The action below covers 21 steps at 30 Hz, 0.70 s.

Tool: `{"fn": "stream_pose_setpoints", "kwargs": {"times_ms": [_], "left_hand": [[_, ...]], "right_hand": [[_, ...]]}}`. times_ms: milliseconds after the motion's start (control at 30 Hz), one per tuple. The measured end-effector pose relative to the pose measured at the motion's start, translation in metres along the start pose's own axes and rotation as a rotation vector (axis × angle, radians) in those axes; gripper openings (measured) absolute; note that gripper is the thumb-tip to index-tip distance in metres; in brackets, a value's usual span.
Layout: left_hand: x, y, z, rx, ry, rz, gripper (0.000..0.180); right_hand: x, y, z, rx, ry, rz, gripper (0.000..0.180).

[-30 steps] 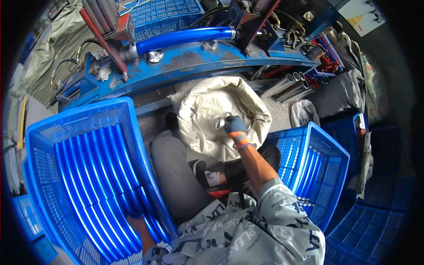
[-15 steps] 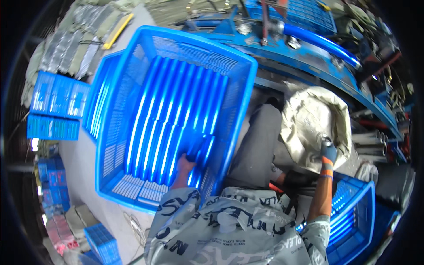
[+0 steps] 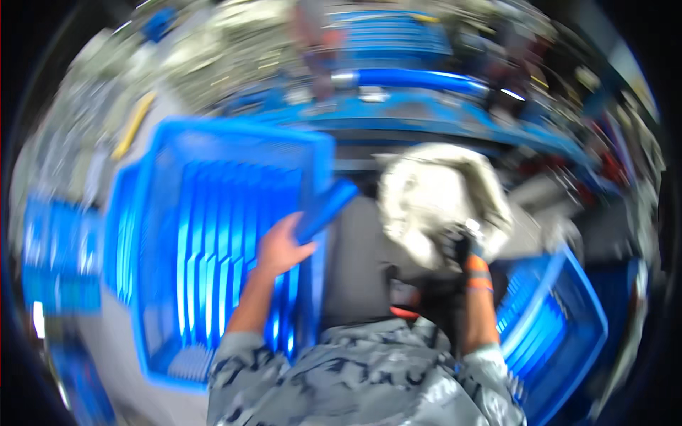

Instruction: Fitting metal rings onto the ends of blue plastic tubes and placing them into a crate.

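My left hand (image 3: 280, 248) is closed around the lower end of a shiny blue tube (image 3: 328, 208), lifted and tilted over the right wall of a large blue crate (image 3: 144, 312). Inside that crate lie more blue tubes (image 3: 213, 248), side by side in rows. My right hand (image 3: 460, 245), in a dark glove with an orange cuff, is over the near edge of a pale sack (image 3: 405, 188) with its mouth open. Its fingers look curled around something small with a bright metallic glint, too blurred to make out.
A second blue crate (image 3: 579, 295) with blue tubes stands at the lower right. Across the far side runs a blue metal bench (image 3: 419, 113), with a blue tube (image 3: 419, 79) held level above it. Blue boxes (image 3: 60, 248) are stacked at the left.
My left hand has risen from the crate with a blue tube and moved up. My right hand stays near the sack, fingers now more curled. The view has swung right and blurred.
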State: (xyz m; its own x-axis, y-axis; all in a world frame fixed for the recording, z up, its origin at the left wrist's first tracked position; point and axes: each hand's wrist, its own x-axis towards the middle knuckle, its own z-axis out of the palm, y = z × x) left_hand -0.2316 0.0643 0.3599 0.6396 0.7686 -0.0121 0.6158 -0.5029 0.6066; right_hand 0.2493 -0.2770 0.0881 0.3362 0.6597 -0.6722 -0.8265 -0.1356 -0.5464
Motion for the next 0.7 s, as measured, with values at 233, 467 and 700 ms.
{"fn": "stream_pose_setpoints", "kwargs": {"times_ms": [233, 467, 700], "left_hand": [[0.010, 0.086, -0.006, 0.050, -0.043, 0.090, 0.082], [0.018, 0.133, -0.003, 0.062, -0.103, 0.168, 0.083], [0.029, 0.194, -0.027, 0.155, -0.159, 0.365, 0.069]], "right_hand": [[-0.066, -0.019, 0.110, 0.407, -0.401, -0.093, 0.061], [-0.069, -0.037, 0.120, 0.466, -0.575, -0.113, 0.063], [-0.125, -0.059, 0.184, 0.184, -0.560, -0.392, 0.065]]}}
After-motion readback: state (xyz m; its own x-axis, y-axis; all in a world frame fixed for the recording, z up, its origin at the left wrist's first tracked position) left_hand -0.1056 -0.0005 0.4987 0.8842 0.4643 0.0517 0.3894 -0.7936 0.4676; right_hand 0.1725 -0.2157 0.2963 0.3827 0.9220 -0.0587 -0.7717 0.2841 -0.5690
